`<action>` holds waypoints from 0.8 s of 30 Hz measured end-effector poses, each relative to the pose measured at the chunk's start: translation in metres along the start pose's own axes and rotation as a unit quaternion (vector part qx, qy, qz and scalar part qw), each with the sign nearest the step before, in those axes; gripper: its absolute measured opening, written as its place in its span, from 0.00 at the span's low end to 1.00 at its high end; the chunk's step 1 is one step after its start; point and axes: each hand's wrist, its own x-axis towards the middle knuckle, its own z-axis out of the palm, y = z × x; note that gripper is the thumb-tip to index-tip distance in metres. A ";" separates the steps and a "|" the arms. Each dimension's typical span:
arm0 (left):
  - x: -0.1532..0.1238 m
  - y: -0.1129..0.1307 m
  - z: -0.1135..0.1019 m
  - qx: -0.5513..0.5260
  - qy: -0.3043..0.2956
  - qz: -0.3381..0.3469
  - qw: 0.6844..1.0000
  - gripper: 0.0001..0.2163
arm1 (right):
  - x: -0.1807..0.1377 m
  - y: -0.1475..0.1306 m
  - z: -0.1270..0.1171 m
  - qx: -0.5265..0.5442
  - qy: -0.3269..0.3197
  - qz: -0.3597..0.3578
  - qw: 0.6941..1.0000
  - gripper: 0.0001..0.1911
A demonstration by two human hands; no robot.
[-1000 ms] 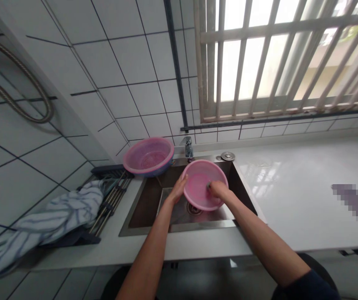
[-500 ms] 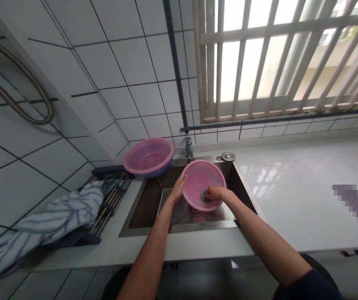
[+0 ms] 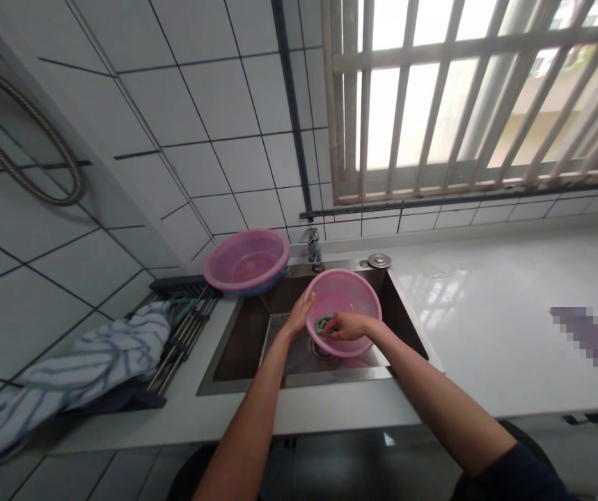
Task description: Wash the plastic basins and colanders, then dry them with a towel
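A pink basin (image 3: 348, 285) is tilted toward me over the steel sink (image 3: 236, 348). On its left rim my left hand (image 3: 299, 316) is closed, thumb over the edge and fingers behind the outer wall. Inside the basin, my right hand (image 3: 343, 325) presses a green cloth or scouring pad (image 3: 322, 323) against the lower left of the inner wall. Part of the green piece is covered by the fingers, so its exact kind is unclear. Below the basin shows part of the sink drain (image 3: 320, 350).
Behind the sink's left corner rests a larger pink and blue basin (image 3: 249, 259). The faucet (image 3: 313, 247) stands at the back, with a metal drain cover (image 3: 379, 261) to its right. A striped towel (image 3: 105, 348) lies over a rack (image 3: 186, 330) on the left.
My right hand has moved left inside the basin, and more of the green piece shows. The basin has shifted slightly right, with my left hand still on its rim.
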 end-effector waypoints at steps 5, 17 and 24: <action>0.001 0.001 -0.003 -0.012 -0.021 -0.003 1.000 0.41 | -0.005 0.016 -0.003 -0.094 0.058 0.218 0.970 0.12; 0.000 -0.003 0.001 -0.018 -0.007 -0.015 1.000 0.37 | 0.004 0.003 0.002 0.181 0.099 -0.118 0.971 0.31; 0.003 -0.006 0.003 -0.120 -0.010 -0.042 0.992 0.34 | 0.018 0.004 0.008 0.369 0.172 -0.112 0.906 0.34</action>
